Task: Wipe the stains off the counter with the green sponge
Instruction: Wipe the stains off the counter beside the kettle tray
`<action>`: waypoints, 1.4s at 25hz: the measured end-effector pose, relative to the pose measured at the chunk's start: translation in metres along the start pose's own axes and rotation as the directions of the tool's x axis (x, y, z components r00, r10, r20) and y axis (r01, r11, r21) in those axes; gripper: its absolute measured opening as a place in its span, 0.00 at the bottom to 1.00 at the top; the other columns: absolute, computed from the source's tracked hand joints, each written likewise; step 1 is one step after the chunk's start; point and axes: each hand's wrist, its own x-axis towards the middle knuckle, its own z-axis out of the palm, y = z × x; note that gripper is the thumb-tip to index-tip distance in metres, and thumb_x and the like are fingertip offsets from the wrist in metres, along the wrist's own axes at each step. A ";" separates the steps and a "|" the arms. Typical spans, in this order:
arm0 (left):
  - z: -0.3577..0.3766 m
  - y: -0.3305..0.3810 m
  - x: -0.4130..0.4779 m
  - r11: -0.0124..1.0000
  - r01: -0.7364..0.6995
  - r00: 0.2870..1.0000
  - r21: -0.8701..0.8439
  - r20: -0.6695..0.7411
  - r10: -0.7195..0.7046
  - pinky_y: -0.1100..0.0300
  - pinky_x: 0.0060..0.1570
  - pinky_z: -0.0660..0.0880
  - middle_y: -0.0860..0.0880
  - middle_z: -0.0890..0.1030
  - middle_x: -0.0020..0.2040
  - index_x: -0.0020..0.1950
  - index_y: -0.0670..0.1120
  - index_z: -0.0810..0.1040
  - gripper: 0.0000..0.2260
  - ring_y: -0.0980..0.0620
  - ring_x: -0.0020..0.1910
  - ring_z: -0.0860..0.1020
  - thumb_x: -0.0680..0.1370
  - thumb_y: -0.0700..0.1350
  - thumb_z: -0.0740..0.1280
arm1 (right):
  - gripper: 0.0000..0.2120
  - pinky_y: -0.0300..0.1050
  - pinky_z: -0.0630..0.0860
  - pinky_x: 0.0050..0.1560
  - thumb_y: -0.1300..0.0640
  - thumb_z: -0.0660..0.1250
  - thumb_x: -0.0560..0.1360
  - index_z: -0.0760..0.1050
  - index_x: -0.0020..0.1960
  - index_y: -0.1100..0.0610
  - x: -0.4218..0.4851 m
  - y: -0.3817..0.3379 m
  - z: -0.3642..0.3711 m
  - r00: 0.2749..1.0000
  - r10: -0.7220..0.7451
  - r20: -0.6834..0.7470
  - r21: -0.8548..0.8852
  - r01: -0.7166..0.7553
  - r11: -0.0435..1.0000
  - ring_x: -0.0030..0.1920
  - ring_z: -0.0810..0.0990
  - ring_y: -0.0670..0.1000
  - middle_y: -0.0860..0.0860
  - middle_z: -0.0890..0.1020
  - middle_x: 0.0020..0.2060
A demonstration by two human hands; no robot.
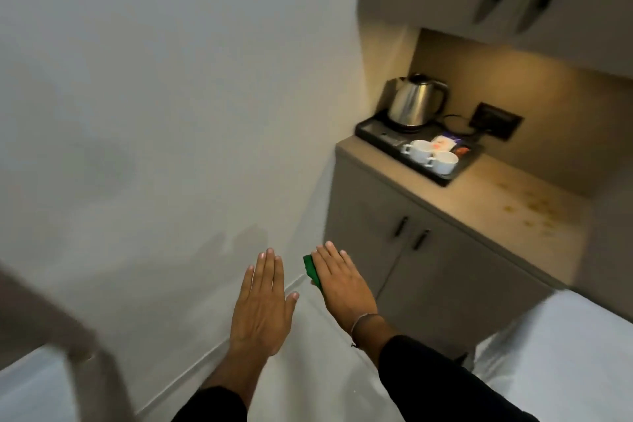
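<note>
My right hand [342, 281] is held out flat, palm down, with the green sponge [312, 269] tucked under its palm; only the sponge's left edge shows. Beside it, my left hand [263, 305] is stretched out flat with fingers together and holds nothing. Both hands hover over the floor, well short of the beige counter [479, 202] at the right. Brownish stains [534, 209] speckle the counter's right part, far from the sponge.
A black tray [373, 134] at the counter's far left carries a steel kettle [416, 103], two white cups [430, 154] and sachets. Cabinet doors [411, 260] sit below the counter, upper cabinets above. A white bed [561, 353] lies at the lower right, a white wall on the left.
</note>
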 end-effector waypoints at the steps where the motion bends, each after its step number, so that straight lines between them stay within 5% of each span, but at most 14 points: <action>1: 0.001 0.027 0.017 0.999 -0.047 0.999 -0.007 -0.002 0.047 0.43 0.83 0.45 0.39 0.46 0.85 0.83 0.40 0.42 0.41 0.40 0.84 0.44 0.78 0.65 0.26 | 0.31 0.54 0.43 0.83 0.67 0.57 0.84 0.51 0.84 0.59 -0.007 0.029 -0.011 0.999 0.039 -0.011 -0.017 -0.039 0.999 0.84 0.48 0.57 0.56 0.56 0.84; 9: 0.009 0.222 0.138 0.901 -0.434 0.901 -0.016 0.004 0.434 0.41 0.83 0.48 0.38 0.45 0.86 0.84 0.38 0.44 0.35 0.40 0.85 0.43 0.83 0.60 0.40 | 0.30 0.54 0.45 0.83 0.63 0.56 0.86 0.49 0.85 0.59 -0.062 0.242 -0.090 0.915 0.400 -0.058 -0.171 -0.404 0.899 0.84 0.47 0.57 0.56 0.54 0.84; 18: 0.059 0.369 0.293 0.740 -0.664 0.740 -0.106 0.048 0.671 0.41 0.83 0.51 0.38 0.50 0.86 0.84 0.38 0.47 0.35 0.41 0.85 0.46 0.86 0.59 0.53 | 0.34 0.50 0.42 0.78 0.59 0.64 0.85 0.49 0.85 0.55 -0.084 0.410 -0.116 0.707 0.704 -0.058 -0.243 -0.694 0.677 0.84 0.50 0.57 0.55 0.55 0.84; 26: 0.107 0.411 0.408 0.648 -0.742 0.635 -0.170 0.131 0.762 0.43 0.84 0.47 0.39 0.49 0.86 0.84 0.40 0.47 0.35 0.41 0.85 0.46 0.86 0.61 0.53 | 0.34 0.55 0.49 0.82 0.50 0.63 0.85 0.50 0.84 0.54 -0.036 0.484 -0.086 0.572 0.809 0.135 -0.296 -0.756 0.583 0.84 0.52 0.58 0.55 0.57 0.84; 30: 0.125 0.420 0.423 0.639 -0.739 0.616 -0.213 0.171 0.769 0.43 0.84 0.45 0.39 0.45 0.86 0.84 0.41 0.43 0.36 0.42 0.85 0.43 0.86 0.62 0.49 | 0.37 0.56 0.47 0.82 0.34 0.51 0.84 0.48 0.85 0.53 -0.031 0.477 -0.064 0.499 0.847 0.185 -0.279 -0.800 0.532 0.84 0.48 0.57 0.53 0.54 0.84; 35: 0.139 0.421 0.425 0.653 -0.721 0.619 -0.233 0.208 0.757 0.42 0.83 0.43 0.40 0.41 0.86 0.84 0.42 0.40 0.36 0.44 0.84 0.39 0.85 0.63 0.46 | 0.34 0.59 0.42 0.83 0.34 0.40 0.83 0.52 0.84 0.49 -0.036 0.474 -0.057 0.529 0.842 0.104 -0.228 -0.811 0.538 0.84 0.47 0.54 0.48 0.53 0.84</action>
